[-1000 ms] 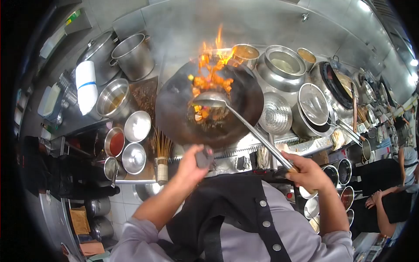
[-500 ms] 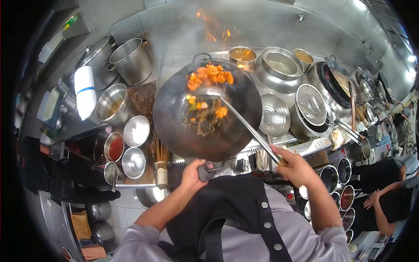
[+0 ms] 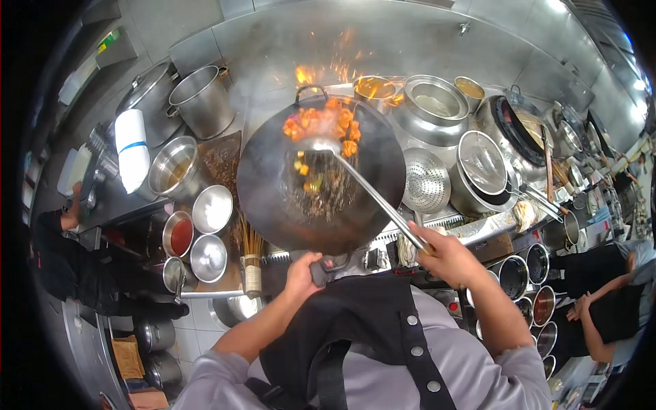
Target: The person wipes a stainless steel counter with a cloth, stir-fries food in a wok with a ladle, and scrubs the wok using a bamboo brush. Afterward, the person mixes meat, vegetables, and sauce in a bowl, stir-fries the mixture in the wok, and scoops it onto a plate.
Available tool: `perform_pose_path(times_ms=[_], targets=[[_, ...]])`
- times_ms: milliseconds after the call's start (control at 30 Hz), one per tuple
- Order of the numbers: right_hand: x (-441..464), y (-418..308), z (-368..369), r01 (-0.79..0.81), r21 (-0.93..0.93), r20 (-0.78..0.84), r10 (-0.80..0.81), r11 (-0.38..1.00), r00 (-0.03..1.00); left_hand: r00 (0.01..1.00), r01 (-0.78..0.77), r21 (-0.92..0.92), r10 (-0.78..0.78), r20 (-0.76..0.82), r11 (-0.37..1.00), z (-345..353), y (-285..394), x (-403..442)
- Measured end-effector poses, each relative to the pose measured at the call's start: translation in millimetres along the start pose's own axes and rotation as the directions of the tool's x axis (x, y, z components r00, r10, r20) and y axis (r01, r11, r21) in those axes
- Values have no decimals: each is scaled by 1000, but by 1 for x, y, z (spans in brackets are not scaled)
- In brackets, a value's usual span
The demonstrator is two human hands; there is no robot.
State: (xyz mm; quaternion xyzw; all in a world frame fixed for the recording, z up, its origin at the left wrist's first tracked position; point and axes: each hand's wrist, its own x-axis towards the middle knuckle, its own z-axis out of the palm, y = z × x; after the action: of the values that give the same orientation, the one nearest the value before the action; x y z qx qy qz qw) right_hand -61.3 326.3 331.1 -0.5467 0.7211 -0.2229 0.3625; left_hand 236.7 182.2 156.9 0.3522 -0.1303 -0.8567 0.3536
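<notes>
A large dark wok [image 3: 273,184] sits over the burner in front of me, smoking. My left hand [image 3: 303,275] is closed around a grey cloth [image 3: 318,272] at the wok's near handle. Closed on the long metal handle of a wok ladle [image 3: 376,193], my right hand [image 3: 447,256] is at the wok's near right. The ladle's bowl reaches the middle of the wok, touching or close to the food. Orange-coated pieces [image 3: 321,124] are bunched toward the far side. A few yellow and green chunks [image 3: 302,167] lie nearer, over dark oily residue.
Flames [image 3: 335,68] rise behind the wok. At right are a perforated strainer [image 3: 425,180], a mesh sieve [image 3: 482,162] on a pot and a lidless steel pot [image 3: 437,133]. Left stand metal bowls [image 3: 212,208], red sauce [image 3: 181,235] and a bamboo brush [image 3: 252,273]. Other people stand at both sides.
The ladle and my right hand have shifted slightly left. The orange pieces are bunched farther back, and the flames behind the wok have grown.
</notes>
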Motion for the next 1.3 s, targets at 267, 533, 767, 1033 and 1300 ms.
perform_pose_path(times_ms=[267,533,767,1033,1300], targets=[[-17,-10,-24,-133,132,127,117,982,985,996,-90,-106,89,-16,990,74,61,74],[-14,1,-15,-15,106,-8,16,994,1000,1000,13,-59,-13,8,998,31,17,-20],[-10,-22,-26,-71,-51,95,76,996,993,998,-64,-105,61,-33,992,70,59,74],[-16,9,29,-18,756,7,19,654,1000,998,55,-194,-49,35,980,38,31,-9],[-3,-47,-23,-45,649,-91,136,759,987,972,-232,27,233,-16,972,70,60,12]])
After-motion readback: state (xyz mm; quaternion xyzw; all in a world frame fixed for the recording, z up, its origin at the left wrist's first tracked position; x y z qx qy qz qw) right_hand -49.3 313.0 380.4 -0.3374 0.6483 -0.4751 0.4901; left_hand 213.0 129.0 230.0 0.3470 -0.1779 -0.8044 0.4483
